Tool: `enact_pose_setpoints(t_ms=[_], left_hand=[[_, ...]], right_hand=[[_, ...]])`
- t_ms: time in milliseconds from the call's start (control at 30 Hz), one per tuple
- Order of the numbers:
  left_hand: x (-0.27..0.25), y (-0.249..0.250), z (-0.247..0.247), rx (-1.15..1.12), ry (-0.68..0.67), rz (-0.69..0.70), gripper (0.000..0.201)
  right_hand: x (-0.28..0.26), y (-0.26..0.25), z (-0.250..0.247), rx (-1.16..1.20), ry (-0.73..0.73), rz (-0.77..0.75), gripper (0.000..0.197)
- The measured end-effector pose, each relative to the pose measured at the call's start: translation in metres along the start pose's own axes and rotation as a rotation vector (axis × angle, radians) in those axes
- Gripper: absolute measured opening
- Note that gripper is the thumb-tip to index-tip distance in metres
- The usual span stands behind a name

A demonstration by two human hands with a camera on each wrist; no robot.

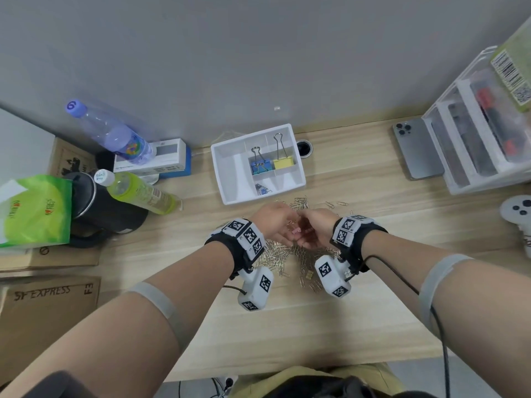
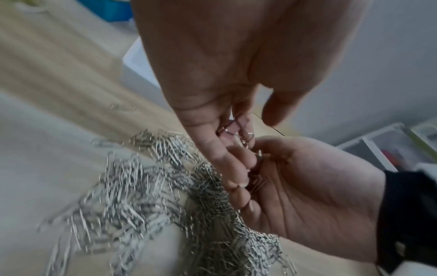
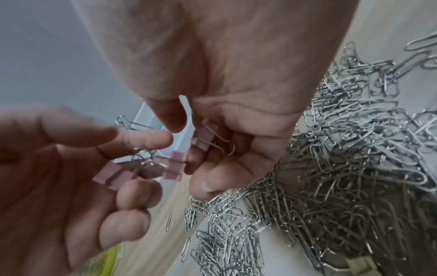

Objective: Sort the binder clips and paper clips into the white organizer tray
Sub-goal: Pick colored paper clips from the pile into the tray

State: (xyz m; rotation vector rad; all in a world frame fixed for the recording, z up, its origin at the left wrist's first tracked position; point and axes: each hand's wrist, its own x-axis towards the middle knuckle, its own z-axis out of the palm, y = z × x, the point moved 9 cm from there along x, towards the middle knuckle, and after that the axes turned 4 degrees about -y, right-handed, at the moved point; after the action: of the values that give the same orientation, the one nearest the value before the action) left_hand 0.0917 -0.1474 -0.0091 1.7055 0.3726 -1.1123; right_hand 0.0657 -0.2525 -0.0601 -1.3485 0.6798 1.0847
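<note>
Both hands meet over a heap of silver paper clips (image 1: 283, 258) on the wooden desk, just in front of the white organizer tray (image 1: 230, 179). My left hand (image 1: 288, 232) cups small pink binder clips (image 3: 113, 175) in its curled fingers. My right hand (image 1: 306, 237) curls round another pink binder clip (image 3: 204, 136), and a third pink clip (image 3: 176, 164) sits between the two hands' fingertips. The tray holds a blue binder clip (image 1: 261, 166), a yellow binder clip (image 1: 283, 162) and a small clip (image 1: 262, 189) in a front compartment. The paper clips (image 2: 141, 196) spread under both hands.
Left of the tray stand a purple water bottle (image 1: 115, 133), a green drink bottle (image 1: 138, 193), a black kettle (image 1: 97, 208) and cardboard boxes (image 1: 48, 305). At the right are a phone (image 1: 416, 150), a clear drawer unit (image 1: 477, 139) and a white controller (image 1: 517, 214). A cable hole (image 1: 304, 147) lies behind the tray.
</note>
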Motion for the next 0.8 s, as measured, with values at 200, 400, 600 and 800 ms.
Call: enact_pose_setpoints(t_ms=[200,400,600,800], left_hand=[[-0.004,0.010,0.000,-0.116,-0.099,0.067,0.029],[0.001,0.014,-0.019,0.029,0.048,0.180,0.015],[0.008,-0.006,-0.065,0.177,0.301,0.074,0.001],[0.006,-0.045,-0.089,0.226,0.241,-0.106,0.013]], right_hand=[[0.007,-0.004,0.003,0.131,-0.006,-0.003,0.029],[0.014,-0.009,0.002,0.154,-0.028,-0.013,0.024],[0.019,-0.028,-0.005,0.147,-0.035,-0.018,0.007],[0.027,-0.084,-0.014,-0.062,0.081,-0.168,0.028]])
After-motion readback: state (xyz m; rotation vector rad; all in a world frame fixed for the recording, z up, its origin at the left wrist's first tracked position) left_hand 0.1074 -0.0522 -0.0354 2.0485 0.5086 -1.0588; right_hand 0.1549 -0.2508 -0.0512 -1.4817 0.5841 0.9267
